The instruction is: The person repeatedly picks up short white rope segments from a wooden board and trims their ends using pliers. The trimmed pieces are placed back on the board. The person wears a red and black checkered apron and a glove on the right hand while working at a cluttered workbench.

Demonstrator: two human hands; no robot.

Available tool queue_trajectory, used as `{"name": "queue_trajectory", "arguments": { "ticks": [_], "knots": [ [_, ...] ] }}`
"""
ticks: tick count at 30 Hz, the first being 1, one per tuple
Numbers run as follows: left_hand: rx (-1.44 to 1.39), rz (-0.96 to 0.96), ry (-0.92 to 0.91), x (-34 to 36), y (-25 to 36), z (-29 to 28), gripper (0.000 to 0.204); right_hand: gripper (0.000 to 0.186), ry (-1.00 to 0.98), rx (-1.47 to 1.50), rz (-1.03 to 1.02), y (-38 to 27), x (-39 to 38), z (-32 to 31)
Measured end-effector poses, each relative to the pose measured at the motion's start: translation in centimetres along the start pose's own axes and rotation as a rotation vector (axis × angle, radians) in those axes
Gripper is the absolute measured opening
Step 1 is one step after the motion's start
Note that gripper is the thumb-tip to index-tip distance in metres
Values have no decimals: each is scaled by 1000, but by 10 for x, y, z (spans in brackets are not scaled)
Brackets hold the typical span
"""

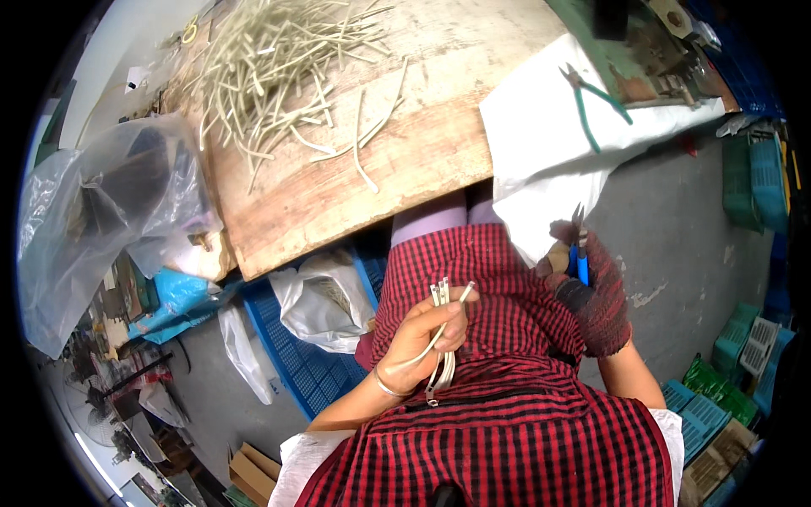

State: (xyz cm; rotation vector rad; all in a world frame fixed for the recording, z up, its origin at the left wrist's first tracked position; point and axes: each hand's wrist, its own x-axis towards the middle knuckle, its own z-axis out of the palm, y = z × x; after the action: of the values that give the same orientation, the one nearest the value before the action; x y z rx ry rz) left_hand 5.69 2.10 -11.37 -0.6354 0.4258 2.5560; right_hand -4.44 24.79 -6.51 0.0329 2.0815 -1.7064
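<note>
Above my lap, my bare left hand [432, 325] is closed round several short cream-coloured cables [448, 368]. One cable leans apart from the others, and small metal-looking tips show at their ends. My right hand [605, 297], in a dark red and grey knitted glove, grips blue-handled pliers [582, 264]. The jaws point away from me, apart from the cables. A large heap of similar cables [262, 76] lies on the wooden table [439, 139], with a few loose ones near its front edge.
White sheeting [536, 127] hangs over the table's right corner, with green-handled pliers [591, 106] on it. Below the table, a blue crate [300, 367] holds a white plastic bag [317, 308]. Clear plastic [110, 220] drapes at left. Several crates [735, 338] stand along the right.
</note>
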Motion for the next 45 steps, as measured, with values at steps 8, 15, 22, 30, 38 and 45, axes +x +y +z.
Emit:
{"name": "queue_trajectory", "arguments": {
  "ticks": [8, 15, 22, 30, 38, 45],
  "knots": [
    [97, 229, 21, -21, 66, 46, 10, 44, -142, 117, -43, -8, 3, 20],
    [341, 1086, -467, 12, 101, 139, 17, 39, -630, 1593, 228, -15, 39, 93],
    [556, 881, -186, 6, 62, 122, 19, 36, -544, 1358, 168, -42, 43, 87],
    [2134, 798, 1030, 82, 201, 86, 21, 32, -757, 1488, 350, 5, 35, 54],
    [1310, 804, 338, 19, 171, 123, 17, 71, -848, 765, 312, 8, 31, 27],
    [791, 569, 6, -37, 92, 111, 38, 52, -519, 397, 17, -25, 38, 47]
  ]
}}
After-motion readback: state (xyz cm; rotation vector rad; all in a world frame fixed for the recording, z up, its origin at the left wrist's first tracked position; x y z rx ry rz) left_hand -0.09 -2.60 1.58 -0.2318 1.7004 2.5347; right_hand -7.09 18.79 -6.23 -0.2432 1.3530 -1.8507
